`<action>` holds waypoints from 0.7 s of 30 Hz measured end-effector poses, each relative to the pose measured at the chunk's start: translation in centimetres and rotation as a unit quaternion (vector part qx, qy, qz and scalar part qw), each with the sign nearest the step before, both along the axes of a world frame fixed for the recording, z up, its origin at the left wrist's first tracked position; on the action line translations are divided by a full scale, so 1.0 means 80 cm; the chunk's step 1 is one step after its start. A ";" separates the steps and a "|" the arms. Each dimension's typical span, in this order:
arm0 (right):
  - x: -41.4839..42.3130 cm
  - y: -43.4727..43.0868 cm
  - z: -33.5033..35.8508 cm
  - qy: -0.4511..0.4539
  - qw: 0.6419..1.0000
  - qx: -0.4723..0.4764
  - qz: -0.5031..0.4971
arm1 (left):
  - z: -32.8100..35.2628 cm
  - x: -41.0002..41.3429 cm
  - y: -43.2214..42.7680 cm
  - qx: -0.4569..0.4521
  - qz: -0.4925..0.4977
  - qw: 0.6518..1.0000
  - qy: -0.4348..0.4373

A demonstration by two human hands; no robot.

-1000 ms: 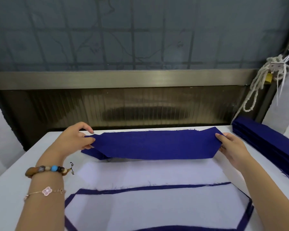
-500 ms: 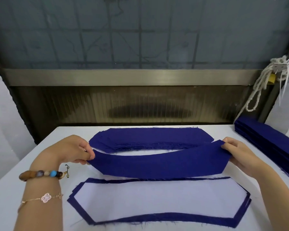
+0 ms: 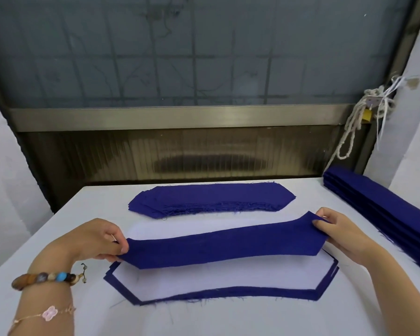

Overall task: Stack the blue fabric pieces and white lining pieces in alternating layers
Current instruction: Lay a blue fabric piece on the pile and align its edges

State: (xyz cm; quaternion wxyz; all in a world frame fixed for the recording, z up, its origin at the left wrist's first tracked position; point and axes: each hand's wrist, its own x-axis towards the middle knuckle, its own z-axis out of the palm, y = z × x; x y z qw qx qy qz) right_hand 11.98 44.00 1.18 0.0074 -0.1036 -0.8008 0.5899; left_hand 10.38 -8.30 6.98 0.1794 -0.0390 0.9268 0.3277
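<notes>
Here, left hand [image 3: 100, 241] and right hand [image 3: 335, 229] each pinching an end of blue fabric piece [image 3: 223, 248], above white lining [image 3: 228, 280].

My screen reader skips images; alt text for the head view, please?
The left hand and right hand pinch a blue fabric piece by its ends over a white lining piece on a table. A blue pile lies behind.

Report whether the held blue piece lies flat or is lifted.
Lifted: the left hand and right hand pinch the ends of the blue piece, spread above the white lining.
</notes>
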 end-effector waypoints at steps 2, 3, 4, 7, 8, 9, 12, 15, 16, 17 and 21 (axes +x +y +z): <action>0.011 0.001 -0.003 0.005 1.000 0.006 -0.001 | -0.003 0.007 -0.001 0.001 -0.004 1.000 -0.001; 0.017 0.001 -0.004 0.008 1.000 0.006 -0.001 | -0.005 0.010 -0.001 0.002 -0.006 1.000 0.001; 0.023 0.001 -0.005 0.011 1.000 0.008 -0.002 | -0.006 0.013 -0.001 0.002 -0.009 1.000 0.004; 0.041 -0.002 -0.011 0.022 0.998 0.052 -0.013 | -0.014 0.020 -0.002 0.006 -0.015 0.999 0.029; 0.046 -0.003 -0.013 0.027 0.997 0.071 -0.014 | -0.018 0.022 -0.002 0.011 -0.013 0.999 0.040; 0.051 -0.005 -0.015 0.032 0.996 0.084 -0.013 | -0.021 0.024 -0.004 0.014 -0.012 0.999 0.050; 0.062 -0.008 -0.018 0.051 0.994 0.097 -0.012 | -0.032 0.030 -0.008 0.021 -0.008 0.998 0.059; 0.068 -0.011 -0.020 0.072 0.990 0.118 -0.016 | -0.043 0.036 -0.009 0.033 -0.005 0.998 0.058; 0.069 -0.013 -0.020 0.077 0.989 0.124 -0.017 | -0.047 0.038 -0.008 0.033 -0.006 0.998 0.062; 0.070 -0.014 -0.020 0.081 0.988 0.131 -0.018 | -0.051 0.039 -0.007 0.033 -0.007 0.997 0.068; 0.070 -0.019 -0.022 0.086 0.982 0.165 -0.019 | -0.064 0.043 -0.005 0.022 -0.007 0.995 0.092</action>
